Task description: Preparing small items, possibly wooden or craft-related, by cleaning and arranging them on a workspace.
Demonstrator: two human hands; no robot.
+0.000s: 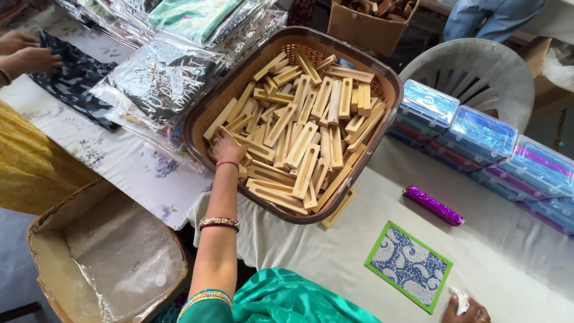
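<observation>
My left hand (228, 149) reaches into a brown plastic basket (206, 110) full of pale wooden slotted pieces (302, 131). Its fingers are curled down among the pieces at the basket's near-left side; whether they grip one is hidden. My right hand (467, 310) rests at the bottom edge on the white table cover, closed around a small white object (461, 299). Just left of it lies a green-bordered blue patterned card (409, 265). A purple glittery tube (433, 206) lies beyond the card.
Stacked clear plastic boxes (481, 133) line the right. A grey plastic chair (475, 69) stands behind them. An open cardboard box (104, 254) with plastic lining sits lower left. Packaged fabrics (161, 78) lie at upper left, where another person's hands (27, 54) handle dark cloth.
</observation>
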